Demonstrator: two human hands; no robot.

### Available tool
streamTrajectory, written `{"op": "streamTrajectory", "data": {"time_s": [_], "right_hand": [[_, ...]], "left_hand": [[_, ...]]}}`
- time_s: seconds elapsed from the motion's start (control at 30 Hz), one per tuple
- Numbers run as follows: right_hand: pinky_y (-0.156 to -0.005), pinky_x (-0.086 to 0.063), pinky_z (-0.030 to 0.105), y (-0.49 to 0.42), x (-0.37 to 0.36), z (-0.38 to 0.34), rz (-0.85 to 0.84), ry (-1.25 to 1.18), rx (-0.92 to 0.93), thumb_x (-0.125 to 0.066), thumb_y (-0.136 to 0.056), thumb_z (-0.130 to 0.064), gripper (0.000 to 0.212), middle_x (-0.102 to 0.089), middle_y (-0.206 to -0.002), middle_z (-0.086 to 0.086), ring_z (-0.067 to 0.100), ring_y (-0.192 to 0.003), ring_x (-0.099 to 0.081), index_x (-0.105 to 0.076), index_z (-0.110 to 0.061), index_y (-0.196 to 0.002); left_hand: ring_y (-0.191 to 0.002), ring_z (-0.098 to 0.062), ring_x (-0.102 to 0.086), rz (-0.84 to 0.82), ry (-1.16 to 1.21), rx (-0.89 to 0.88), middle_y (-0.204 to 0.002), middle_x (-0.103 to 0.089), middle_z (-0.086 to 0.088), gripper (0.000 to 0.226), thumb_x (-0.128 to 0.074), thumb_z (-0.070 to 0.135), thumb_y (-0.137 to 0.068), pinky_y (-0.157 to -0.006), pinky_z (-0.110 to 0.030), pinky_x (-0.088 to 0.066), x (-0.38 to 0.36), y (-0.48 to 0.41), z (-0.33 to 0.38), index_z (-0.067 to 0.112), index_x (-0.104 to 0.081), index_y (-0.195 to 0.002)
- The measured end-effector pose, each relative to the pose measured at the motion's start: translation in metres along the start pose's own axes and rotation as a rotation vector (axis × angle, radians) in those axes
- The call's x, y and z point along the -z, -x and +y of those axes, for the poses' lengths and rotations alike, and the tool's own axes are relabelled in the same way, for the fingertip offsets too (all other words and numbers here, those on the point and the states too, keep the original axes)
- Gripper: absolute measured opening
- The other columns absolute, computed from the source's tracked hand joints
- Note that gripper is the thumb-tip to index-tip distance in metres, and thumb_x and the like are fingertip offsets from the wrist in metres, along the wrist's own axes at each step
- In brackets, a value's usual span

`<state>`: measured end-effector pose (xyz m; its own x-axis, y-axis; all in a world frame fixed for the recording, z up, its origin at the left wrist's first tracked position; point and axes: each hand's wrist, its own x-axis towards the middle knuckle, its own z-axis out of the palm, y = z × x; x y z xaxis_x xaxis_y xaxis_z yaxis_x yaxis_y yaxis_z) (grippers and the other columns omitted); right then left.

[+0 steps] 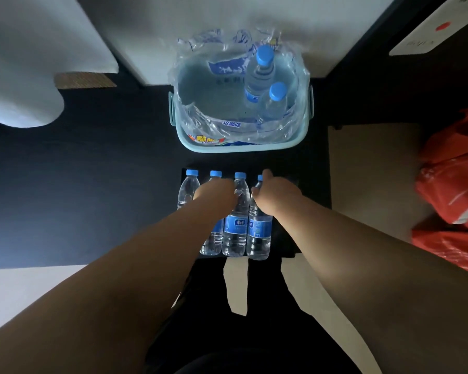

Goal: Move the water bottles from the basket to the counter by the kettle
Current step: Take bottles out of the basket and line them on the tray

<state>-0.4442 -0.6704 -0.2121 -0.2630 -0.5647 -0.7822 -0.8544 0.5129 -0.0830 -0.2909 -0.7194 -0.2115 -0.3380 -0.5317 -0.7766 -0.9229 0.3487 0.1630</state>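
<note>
A pale blue basket lined with crumpled clear plastic wrap stands at the back of the dark counter. Two blue-capped water bottles stand in its right half. In front of the basket, several more bottles stand upright in a row; the leftmost bottle and the third bottle are free. My left hand is wrapped around the upper part of the second bottle. My right hand grips the fourth bottle near its neck, hiding most of its cap.
A white rounded object sits at the far left. Red plastic bags lie on the right beside a tan surface. A pale wall panel rises behind the basket. My dark trousers fill the bottom.
</note>
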Motion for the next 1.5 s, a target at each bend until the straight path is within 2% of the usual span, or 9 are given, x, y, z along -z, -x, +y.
{"op": "streamTrajectory", "data": {"time_s": [0.13,0.3,0.4,0.53,0.73,0.97,1.2,1.37,1.5], "right_hand": [[-0.061,-0.052,0.039,0.003,-0.006,0.001,-0.083,-0.017,-0.089,-0.049,-0.102,-0.035,0.061,-0.064,-0.112,0.017,0.030,-0.086,-0.068,-0.024,-0.012,-0.152],[-0.087,-0.059,0.043,0.024,-0.009,0.009,-0.092,-0.023,-0.006,-0.054,-0.102,-0.048,0.062,-0.061,-0.128,0.013,0.029,-0.102,-0.067,-0.035,-0.012,-0.148],[-0.086,-0.059,0.044,0.037,-0.002,0.010,-0.063,-0.016,0.033,-0.054,-0.103,-0.046,0.058,-0.064,-0.121,0.011,0.028,-0.098,-0.068,-0.038,-0.011,-0.146],[-0.084,-0.057,0.040,0.050,0.022,0.013,-0.039,0.060,0.106,-0.050,-0.104,-0.047,0.051,-0.062,-0.120,0.008,0.025,-0.099,-0.065,-0.049,-0.012,-0.141],[-0.060,-0.039,0.032,0.068,0.081,0.016,0.152,0.038,0.167,-0.046,-0.104,-0.049,0.036,-0.052,-0.087,-0.005,0.018,-0.079,-0.056,-0.059,-0.017,-0.112],[-0.057,-0.043,0.032,0.083,0.150,0.007,0.394,-0.065,0.141,-0.044,-0.103,-0.045,0.028,-0.054,-0.078,-0.005,0.019,-0.073,-0.058,-0.050,-0.023,-0.087],[-0.065,-0.056,0.037,0.072,0.188,-0.009,0.521,-0.096,0.171,-0.048,-0.104,-0.045,0.034,-0.064,-0.101,0.000,0.022,-0.082,-0.065,-0.053,-0.022,-0.128],[-0.067,-0.052,0.036,0.043,0.190,-0.019,0.530,-0.053,0.191,-0.054,-0.101,-0.045,0.042,-0.059,-0.118,0.005,0.028,-0.095,-0.067,-0.050,-0.022,-0.136],[-0.061,-0.044,0.034,0.024,0.185,-0.022,0.483,-0.003,0.168,-0.054,-0.102,-0.046,0.048,-0.063,-0.113,0.004,0.028,-0.092,-0.067,-0.044,-0.023,-0.143]], "left_hand": [[-0.100,-0.028,-0.068,0.058,0.028,0.001,-0.116,-0.068,-0.007,0.031,-0.043,0.032,-0.102,-0.079,-0.046,-0.059,-0.003,0.001,-0.003,0.019,-0.062,-0.123],[-0.105,-0.027,-0.067,0.036,-0.014,-0.039,-0.120,-0.067,-0.005,0.033,-0.043,0.033,-0.102,-0.086,-0.046,-0.057,0.006,0.011,-0.005,0.019,-0.062,-0.124],[-0.102,-0.025,-0.067,0.039,0.026,-0.013,-0.117,-0.069,-0.002,0.032,-0.046,0.037,-0.099,-0.088,-0.044,-0.054,0.017,0.018,-0.003,0.023,-0.063,-0.123],[-0.085,-0.020,-0.060,0.071,0.022,-0.009,-0.103,-0.069,0.004,0.027,-0.053,0.051,-0.093,-0.074,-0.037,-0.048,0.038,0.032,-0.002,0.028,-0.061,-0.105],[-0.087,-0.023,-0.060,0.186,-0.037,-0.051,-0.102,-0.067,0.003,0.036,-0.051,0.058,-0.093,-0.073,-0.036,-0.047,0.090,0.056,0.004,0.026,-0.059,-0.106],[-0.095,-0.024,-0.065,0.359,-0.048,-0.102,-0.108,-0.068,0.004,0.033,-0.047,0.058,-0.096,-0.074,-0.033,-0.046,0.158,0.070,0.013,0.032,-0.059,-0.111],[-0.077,-0.018,-0.061,0.419,-0.036,-0.092,-0.102,-0.065,0.007,0.039,-0.048,0.055,-0.098,-0.063,-0.030,-0.046,0.218,0.048,0.026,0.034,-0.056,-0.129],[-0.102,-0.024,-0.069,0.503,-0.012,-0.148,-0.130,-0.065,0.004,0.045,-0.054,0.045,-0.098,-0.079,-0.040,-0.059,0.236,0.019,0.036,0.038,-0.047,-0.141],[-0.100,-0.028,-0.069,0.507,-0.015,-0.179,-0.137,-0.056,0.002,0.046,-0.055,0.040,-0.099,-0.073,-0.040,-0.059,0.239,-0.003,0.046,0.040,-0.041,-0.143]]}}
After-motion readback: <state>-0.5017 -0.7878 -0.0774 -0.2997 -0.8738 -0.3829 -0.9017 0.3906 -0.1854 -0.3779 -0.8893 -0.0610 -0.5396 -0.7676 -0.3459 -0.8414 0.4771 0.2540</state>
